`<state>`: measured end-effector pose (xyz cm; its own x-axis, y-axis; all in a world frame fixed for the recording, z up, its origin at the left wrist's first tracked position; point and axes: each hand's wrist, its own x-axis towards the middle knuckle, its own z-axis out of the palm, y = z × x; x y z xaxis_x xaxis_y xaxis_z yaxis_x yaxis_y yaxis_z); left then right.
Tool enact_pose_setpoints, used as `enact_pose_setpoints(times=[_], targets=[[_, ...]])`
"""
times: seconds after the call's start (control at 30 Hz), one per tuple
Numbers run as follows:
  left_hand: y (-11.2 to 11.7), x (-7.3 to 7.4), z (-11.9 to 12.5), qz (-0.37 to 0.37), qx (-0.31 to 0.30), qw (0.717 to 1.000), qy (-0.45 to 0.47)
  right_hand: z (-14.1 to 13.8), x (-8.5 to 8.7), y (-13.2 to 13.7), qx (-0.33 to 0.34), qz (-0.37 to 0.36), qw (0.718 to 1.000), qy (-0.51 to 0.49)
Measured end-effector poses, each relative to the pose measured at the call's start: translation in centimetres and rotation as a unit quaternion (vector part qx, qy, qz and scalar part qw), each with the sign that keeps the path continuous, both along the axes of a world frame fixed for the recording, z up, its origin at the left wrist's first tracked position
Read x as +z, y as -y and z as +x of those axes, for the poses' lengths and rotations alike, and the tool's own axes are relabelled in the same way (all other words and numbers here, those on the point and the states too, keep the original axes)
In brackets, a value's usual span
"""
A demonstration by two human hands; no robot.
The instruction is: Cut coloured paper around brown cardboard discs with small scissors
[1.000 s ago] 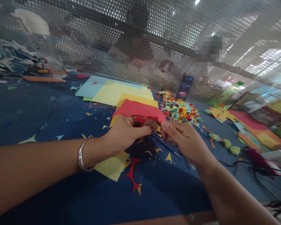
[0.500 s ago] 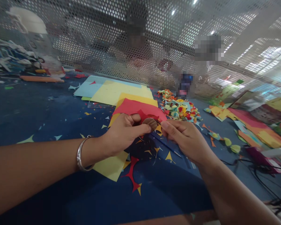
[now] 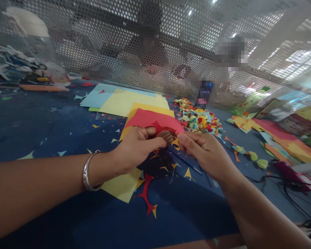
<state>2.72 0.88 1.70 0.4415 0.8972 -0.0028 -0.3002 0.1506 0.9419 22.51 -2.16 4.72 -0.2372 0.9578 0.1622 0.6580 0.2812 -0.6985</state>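
My left hand [image 3: 136,150], with a silver bangle at the wrist, is closed on a sheet of red paper [image 3: 151,118]. Its thumb presses a round brown disc [image 3: 167,136] against the sheet; the disc's material cannot be made out. My right hand [image 3: 206,152] pinches the right edge of the red paper beside the disc, and its fingertips are partly hidden. The sheet's near edge looks ragged around the disc. Below the hands lie a thin blue pen-like stick [image 3: 186,162], a red paper offcut [image 3: 147,195] and a pale yellow sheet [image 3: 124,185].
Stacked blue and yellow sheets [image 3: 114,100] lie behind. A heap of small coloured paper pieces [image 3: 202,121] is at back right, near coloured sheets [image 3: 282,135] and black cables [image 3: 292,197]. A white-topped clear container [image 3: 41,48] stands left. Beyond a perforated screen [image 3: 101,65] are people.
The view has shifted very slightly. Both hands keep the same hold on the red paper and disc, with no other clear difference.
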Motion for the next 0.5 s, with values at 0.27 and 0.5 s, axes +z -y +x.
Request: enact_pose_setpoints(times=[0.27,0.5], targets=[[0.07,-0.21,0.21,-0.006,0.009,1.0,-0.003,-0.27,-0.21,-0.1,0.005,0.007,1.0,-0.006],[-0.06,-0.09,0.27,0.038,0.006,0.999,-0.038,-0.42,-0.51,-0.53,-0.01,-0.017,0.995,-0.098]])
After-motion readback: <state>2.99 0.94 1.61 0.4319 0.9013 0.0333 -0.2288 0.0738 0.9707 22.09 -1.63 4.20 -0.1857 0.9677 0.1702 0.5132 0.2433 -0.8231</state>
